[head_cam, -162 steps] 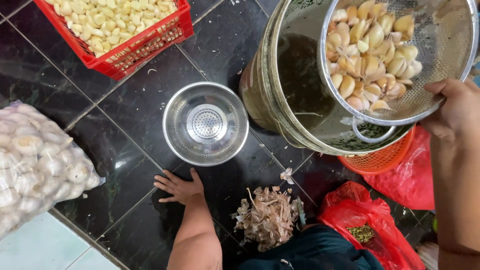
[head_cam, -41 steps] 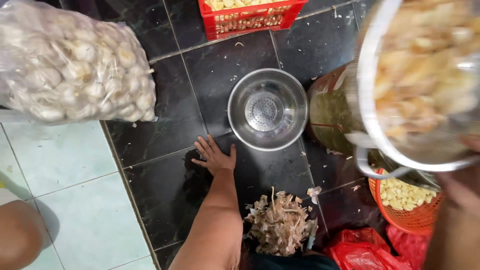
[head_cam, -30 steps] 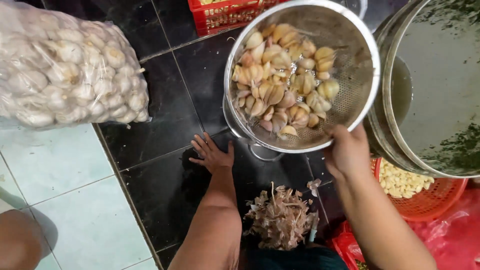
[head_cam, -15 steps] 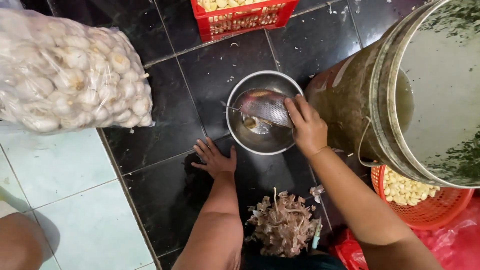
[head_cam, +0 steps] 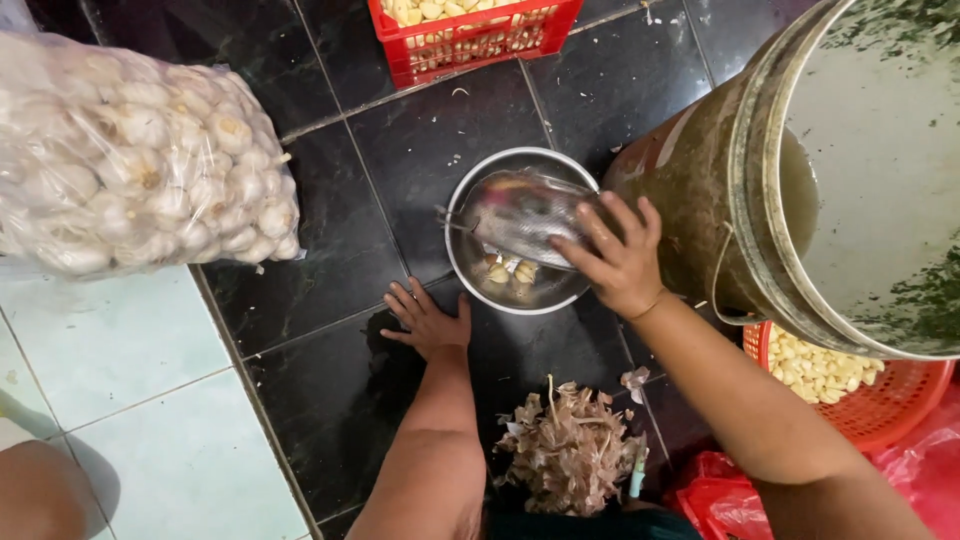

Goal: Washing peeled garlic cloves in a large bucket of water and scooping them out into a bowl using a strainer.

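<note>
My right hand (head_cam: 617, 258) grips a metal strainer (head_cam: 525, 215) that is tipped over above a steel bowl (head_cam: 470, 270) on the dark floor tiles. A few peeled garlic cloves (head_cam: 510, 272) lie in the bowl under the strainer. My left hand (head_cam: 428, 320) rests flat on the floor with its fingers spread, just left of and below the bowl, and holds nothing.
A large grimy bucket (head_cam: 760, 200) of greenish water stands right of the bowl. A clear bag of garlic bulbs (head_cam: 140, 160) lies at left, a red crate of cloves (head_cam: 470, 30) at top, an orange basket of cloves (head_cam: 850, 385) at lower right, a pile of garlic skins (head_cam: 570, 455) by my knees.
My right hand carried the full strainer from over the bucket to the bowl and turned it over. The cloves have dropped into the bowl. My left hand stayed on the floor.
</note>
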